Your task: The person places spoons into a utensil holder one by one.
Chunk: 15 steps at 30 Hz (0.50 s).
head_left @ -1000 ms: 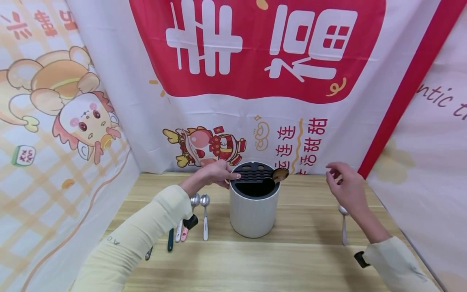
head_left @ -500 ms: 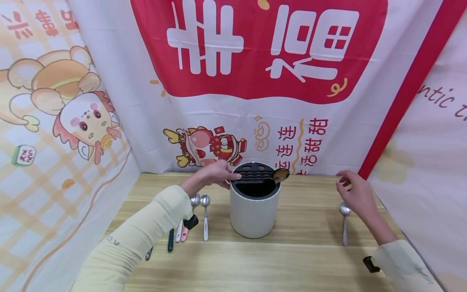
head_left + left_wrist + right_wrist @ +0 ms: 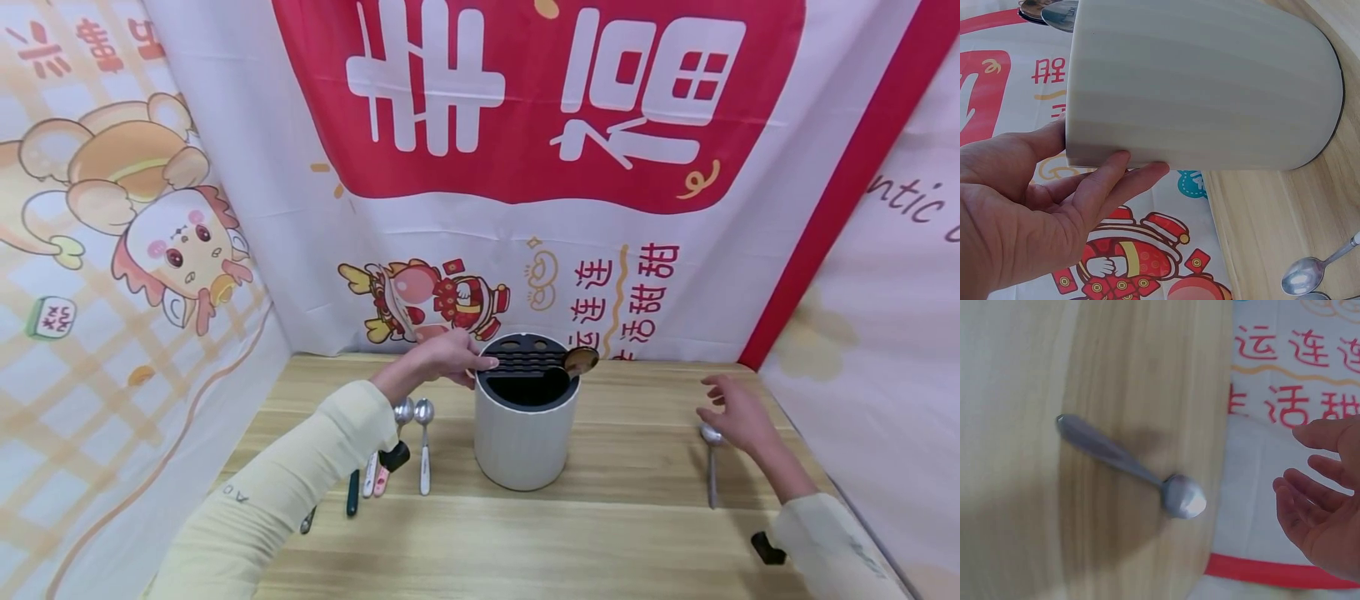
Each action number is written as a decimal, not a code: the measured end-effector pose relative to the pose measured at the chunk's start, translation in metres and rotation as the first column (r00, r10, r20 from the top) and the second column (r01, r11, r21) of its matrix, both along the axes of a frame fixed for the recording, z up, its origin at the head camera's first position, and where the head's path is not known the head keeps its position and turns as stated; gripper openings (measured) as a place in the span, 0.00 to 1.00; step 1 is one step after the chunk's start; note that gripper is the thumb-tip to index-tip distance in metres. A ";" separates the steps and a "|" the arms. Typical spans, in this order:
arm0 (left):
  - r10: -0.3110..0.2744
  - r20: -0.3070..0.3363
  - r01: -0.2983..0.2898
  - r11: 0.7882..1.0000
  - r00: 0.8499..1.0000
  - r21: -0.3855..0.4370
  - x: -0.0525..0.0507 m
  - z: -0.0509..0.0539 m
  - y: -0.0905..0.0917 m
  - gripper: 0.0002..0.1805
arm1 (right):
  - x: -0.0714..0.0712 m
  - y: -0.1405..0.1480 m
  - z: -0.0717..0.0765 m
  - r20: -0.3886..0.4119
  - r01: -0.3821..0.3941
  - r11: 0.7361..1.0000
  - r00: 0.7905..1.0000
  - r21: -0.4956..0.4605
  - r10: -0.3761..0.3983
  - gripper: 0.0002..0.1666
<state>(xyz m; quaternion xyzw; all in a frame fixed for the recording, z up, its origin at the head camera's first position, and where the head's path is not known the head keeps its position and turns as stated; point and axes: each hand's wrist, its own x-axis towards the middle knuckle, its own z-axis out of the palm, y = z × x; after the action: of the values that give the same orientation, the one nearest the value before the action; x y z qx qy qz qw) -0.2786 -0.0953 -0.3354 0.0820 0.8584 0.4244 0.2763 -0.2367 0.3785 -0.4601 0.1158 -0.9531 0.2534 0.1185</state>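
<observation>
A white cylindrical holder with a black slotted top stands on the table, and a brown spoon head sticks out at its right rim. My left hand grips the rim on the left side; in the left wrist view the fingers of that hand lie along the white wall. Over the right part of the table, my right hand hovers with loosely bent fingers, holding nothing. Just below it lies a metal spoon, also in the right wrist view, where the spoon is apart from my hand.
Left of the holder lie a spoon with a white handle, a pink handle, a dark green handle and other utensils, partly hidden by my left sleeve. Printed cloth hangs behind the wooden table and at both sides.
My right hand has moved to the right and slightly down, over the head of the lone spoon. My left hand keeps its grip on the holder.
</observation>
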 end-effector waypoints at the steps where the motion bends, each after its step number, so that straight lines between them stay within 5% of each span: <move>1: 0.000 0.001 0.000 1.000 1.000 0.000 0.000 0.000 0.000 0.14 | -0.001 0.003 -0.003 0.010 0.002 1.000 1.000 0.004 -0.002 0.29; 15: 0.011 0.008 -0.011 1.000 1.000 0.000 -0.001 -0.001 0.001 0.14 | -0.008 0.034 -0.046 0.167 0.087 0.996 0.982 0.033 -0.091 0.36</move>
<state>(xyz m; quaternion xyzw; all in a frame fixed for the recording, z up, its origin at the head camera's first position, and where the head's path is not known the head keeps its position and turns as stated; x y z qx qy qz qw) -0.2796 -0.0945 -0.3366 0.0755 0.8578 0.4261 0.2773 -0.2445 0.4125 -0.5060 0.0527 -0.9671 0.2445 0.0472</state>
